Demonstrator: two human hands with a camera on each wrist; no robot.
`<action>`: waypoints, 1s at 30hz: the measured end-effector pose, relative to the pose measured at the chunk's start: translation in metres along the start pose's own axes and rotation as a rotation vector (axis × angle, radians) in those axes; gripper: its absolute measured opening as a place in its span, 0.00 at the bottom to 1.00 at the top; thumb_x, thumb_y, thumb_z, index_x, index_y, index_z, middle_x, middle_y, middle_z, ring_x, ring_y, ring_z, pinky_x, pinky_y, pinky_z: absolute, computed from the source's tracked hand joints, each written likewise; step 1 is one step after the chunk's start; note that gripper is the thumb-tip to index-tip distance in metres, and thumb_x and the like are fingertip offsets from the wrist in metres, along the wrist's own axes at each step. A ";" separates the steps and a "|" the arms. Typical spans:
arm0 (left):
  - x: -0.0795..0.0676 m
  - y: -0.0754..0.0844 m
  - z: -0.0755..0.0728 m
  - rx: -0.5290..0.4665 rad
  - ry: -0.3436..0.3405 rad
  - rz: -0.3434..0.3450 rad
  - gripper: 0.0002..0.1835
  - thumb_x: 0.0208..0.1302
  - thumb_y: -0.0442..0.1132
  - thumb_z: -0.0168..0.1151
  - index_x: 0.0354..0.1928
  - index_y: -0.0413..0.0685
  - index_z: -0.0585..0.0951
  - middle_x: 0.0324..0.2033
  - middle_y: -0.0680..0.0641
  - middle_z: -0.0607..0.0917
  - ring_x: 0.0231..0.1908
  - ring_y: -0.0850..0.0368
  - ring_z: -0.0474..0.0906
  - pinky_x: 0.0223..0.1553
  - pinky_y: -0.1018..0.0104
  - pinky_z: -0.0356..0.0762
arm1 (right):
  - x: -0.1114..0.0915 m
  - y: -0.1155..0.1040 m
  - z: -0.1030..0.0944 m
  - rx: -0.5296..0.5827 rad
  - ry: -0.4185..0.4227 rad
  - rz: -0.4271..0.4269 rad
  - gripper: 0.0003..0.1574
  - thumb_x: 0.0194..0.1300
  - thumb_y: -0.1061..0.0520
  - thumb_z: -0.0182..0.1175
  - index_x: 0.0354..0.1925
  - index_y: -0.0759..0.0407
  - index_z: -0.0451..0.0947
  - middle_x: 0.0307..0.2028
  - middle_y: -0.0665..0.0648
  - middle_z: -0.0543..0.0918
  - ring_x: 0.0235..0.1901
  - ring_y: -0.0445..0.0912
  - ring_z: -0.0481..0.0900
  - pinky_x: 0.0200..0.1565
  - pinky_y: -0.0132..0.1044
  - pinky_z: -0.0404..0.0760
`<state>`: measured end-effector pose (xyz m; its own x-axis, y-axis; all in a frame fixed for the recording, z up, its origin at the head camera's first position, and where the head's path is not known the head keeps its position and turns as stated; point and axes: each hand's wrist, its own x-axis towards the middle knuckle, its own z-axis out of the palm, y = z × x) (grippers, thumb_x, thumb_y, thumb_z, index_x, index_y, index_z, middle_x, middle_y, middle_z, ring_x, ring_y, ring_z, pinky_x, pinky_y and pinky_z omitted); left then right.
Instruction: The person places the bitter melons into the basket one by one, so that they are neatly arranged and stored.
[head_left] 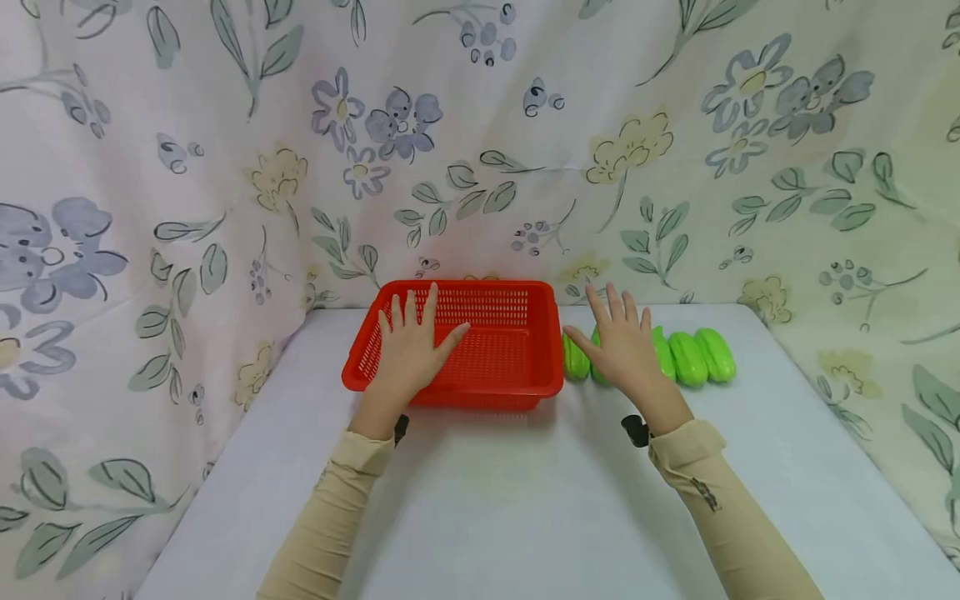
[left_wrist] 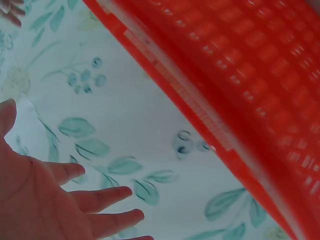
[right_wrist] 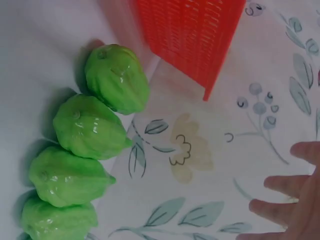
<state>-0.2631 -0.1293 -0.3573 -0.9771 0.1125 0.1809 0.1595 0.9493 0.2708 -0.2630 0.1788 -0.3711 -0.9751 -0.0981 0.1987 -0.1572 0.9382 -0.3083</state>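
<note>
A red plastic basket (head_left: 498, 358) with slotted walls stands near the back of the table, and nothing shows inside it. My left hand (head_left: 408, 357) is spread over the basket's left part, palm down in the head view, holding nothing. To the right, my right hand (head_left: 628, 354) is also spread and holds nothing. It hovers in front of several glossy green ridged fruits (head_left: 688, 360) and hides some of them. In the right wrist view, these fruits (right_wrist: 90, 127) lie side by side in a row, with pointed tips, beside the basket (right_wrist: 187, 37).
The white table (head_left: 480, 500) stretches toward me. A floral curtain (head_left: 480, 150) hangs behind it and along both sides. Dark straps (head_left: 635, 430) sit at both wrists, below the tan sleeves (head_left: 742, 517).
</note>
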 end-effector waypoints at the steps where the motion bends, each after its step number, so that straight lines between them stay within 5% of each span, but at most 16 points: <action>1: 0.000 -0.004 -0.001 0.001 0.002 -0.008 0.48 0.66 0.72 0.39 0.78 0.56 0.39 0.76 0.35 0.46 0.76 0.32 0.35 0.71 0.33 0.32 | 0.000 0.001 0.001 0.002 0.000 -0.001 0.51 0.70 0.32 0.48 0.78 0.50 0.39 0.77 0.67 0.42 0.74 0.68 0.38 0.68 0.71 0.36; 14: 0.000 -0.070 -0.002 -0.080 0.019 -0.137 0.48 0.69 0.70 0.38 0.78 0.48 0.39 0.72 0.27 0.53 0.72 0.24 0.44 0.68 0.27 0.38 | 0.003 0.008 0.012 0.069 -0.043 0.040 0.50 0.72 0.32 0.45 0.78 0.50 0.37 0.77 0.68 0.42 0.73 0.71 0.42 0.68 0.72 0.41; 19: 0.001 -0.093 0.001 -0.100 -0.031 -0.224 0.47 0.70 0.69 0.35 0.77 0.45 0.38 0.71 0.25 0.52 0.71 0.24 0.45 0.68 0.28 0.41 | 0.003 0.013 0.016 0.119 -0.056 0.052 0.50 0.72 0.31 0.42 0.78 0.51 0.38 0.76 0.70 0.43 0.72 0.71 0.44 0.68 0.71 0.43; 30: 0.009 -0.116 0.011 -0.257 -0.151 -0.329 0.50 0.71 0.70 0.28 0.76 0.36 0.35 0.68 0.23 0.59 0.60 0.28 0.67 0.60 0.35 0.67 | 0.005 0.024 0.027 0.239 -0.053 0.070 0.48 0.74 0.33 0.41 0.78 0.55 0.38 0.75 0.72 0.46 0.72 0.71 0.47 0.69 0.68 0.49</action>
<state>-0.2921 -0.2354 -0.3978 -0.9883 -0.1238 -0.0889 -0.1521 0.8402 0.5206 -0.2760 0.1921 -0.4029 -0.9907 -0.0590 0.1225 -0.1157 0.8390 -0.5317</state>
